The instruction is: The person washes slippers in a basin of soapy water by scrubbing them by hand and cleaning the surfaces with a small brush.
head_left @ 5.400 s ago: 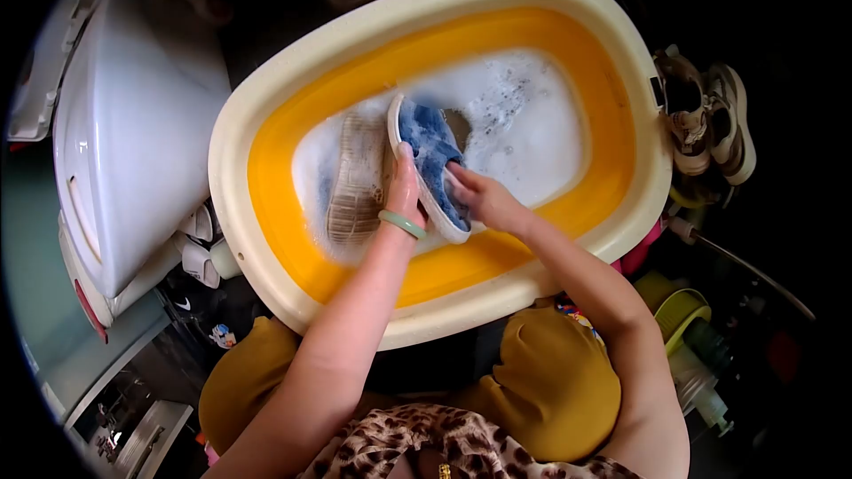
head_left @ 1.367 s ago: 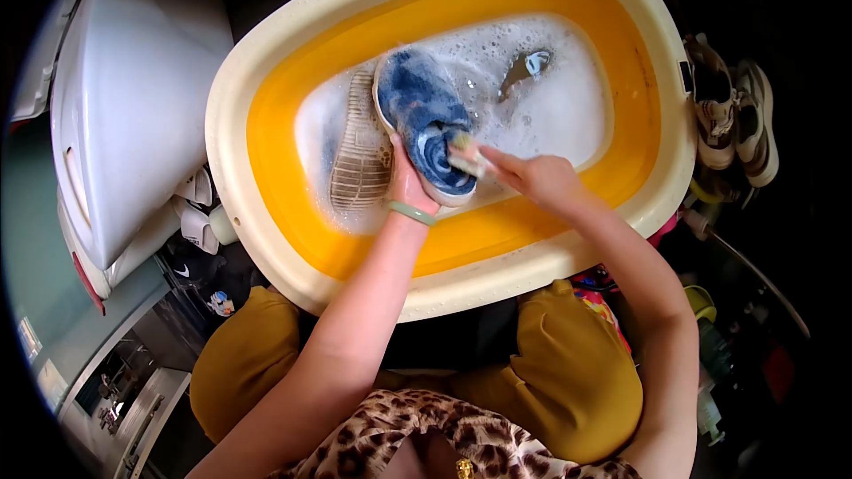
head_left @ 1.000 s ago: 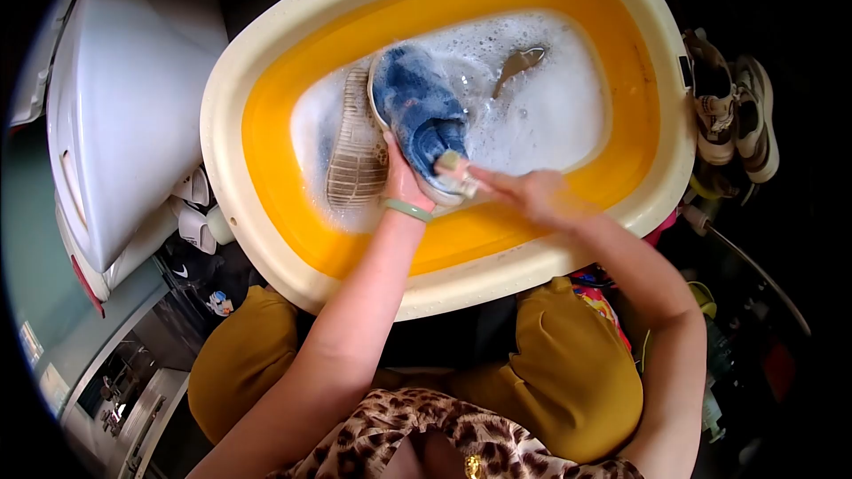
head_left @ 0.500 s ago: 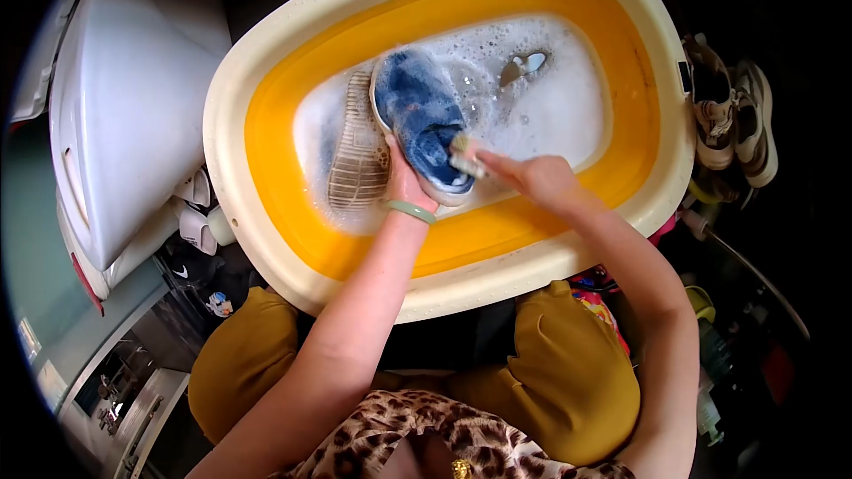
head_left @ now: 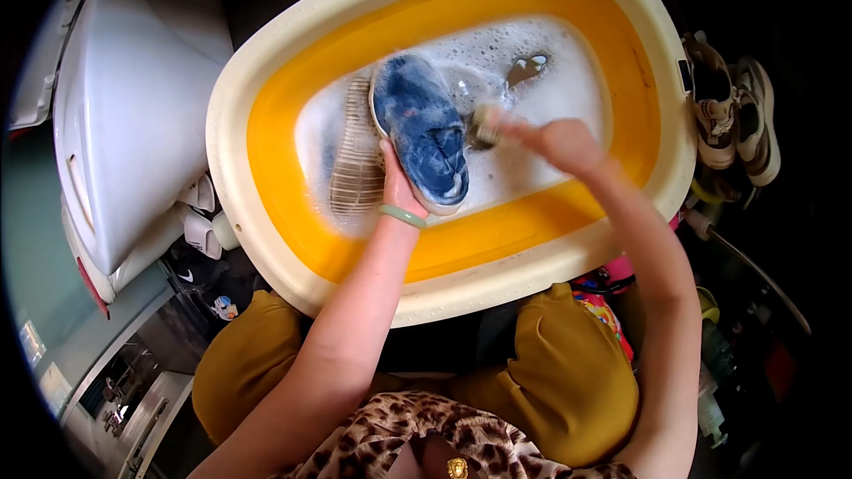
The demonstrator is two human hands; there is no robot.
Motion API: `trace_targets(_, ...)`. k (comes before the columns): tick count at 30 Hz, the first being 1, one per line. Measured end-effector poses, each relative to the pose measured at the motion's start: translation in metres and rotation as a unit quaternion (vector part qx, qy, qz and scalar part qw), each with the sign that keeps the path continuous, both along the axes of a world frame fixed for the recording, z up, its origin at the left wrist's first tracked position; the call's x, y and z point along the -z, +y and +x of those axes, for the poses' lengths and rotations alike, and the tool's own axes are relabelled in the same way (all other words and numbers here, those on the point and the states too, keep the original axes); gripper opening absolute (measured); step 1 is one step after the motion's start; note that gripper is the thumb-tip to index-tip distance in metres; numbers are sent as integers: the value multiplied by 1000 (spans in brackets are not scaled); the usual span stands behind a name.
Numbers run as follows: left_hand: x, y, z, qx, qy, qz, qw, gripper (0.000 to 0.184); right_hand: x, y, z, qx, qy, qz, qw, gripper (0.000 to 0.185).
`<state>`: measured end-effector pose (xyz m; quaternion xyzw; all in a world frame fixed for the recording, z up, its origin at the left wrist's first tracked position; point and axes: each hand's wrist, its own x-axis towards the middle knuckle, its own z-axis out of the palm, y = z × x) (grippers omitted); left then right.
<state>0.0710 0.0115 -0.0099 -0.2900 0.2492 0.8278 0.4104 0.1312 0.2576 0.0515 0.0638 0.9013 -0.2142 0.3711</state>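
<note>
A wet blue shoe (head_left: 417, 115) with a white sole edge is held over the soapy water by my left hand (head_left: 401, 182), which grips its lower left side. My right hand (head_left: 559, 144), slightly blurred, is closed on a small brush (head_left: 487, 126) just right of the shoe, apart from it. Another shoe (head_left: 357, 155) lies sole up in the suds, left of the blue one. Both are inside a yellow and cream basin (head_left: 293, 288) of foamy water (head_left: 568, 80).
A pair of sneakers (head_left: 754, 120) stands right of the basin. A large white glossy fixture (head_left: 133, 115) is at the left, with white footwear (head_left: 201, 231) below it. Green containers (head_left: 710, 306) sit at the lower right. My knees are against the near side.
My right hand has moved the brush up and to the right, off the heel opening of the blue shoe. The shoe has tilted slightly in my left hand, which keeps its grip.
</note>
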Motion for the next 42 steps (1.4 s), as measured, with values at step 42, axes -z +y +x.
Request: trace_targets(42, -15, 2, 0, 147, 158, -293, 932, 57, 10, -12, 43, 40, 143, -135, 980, 42)
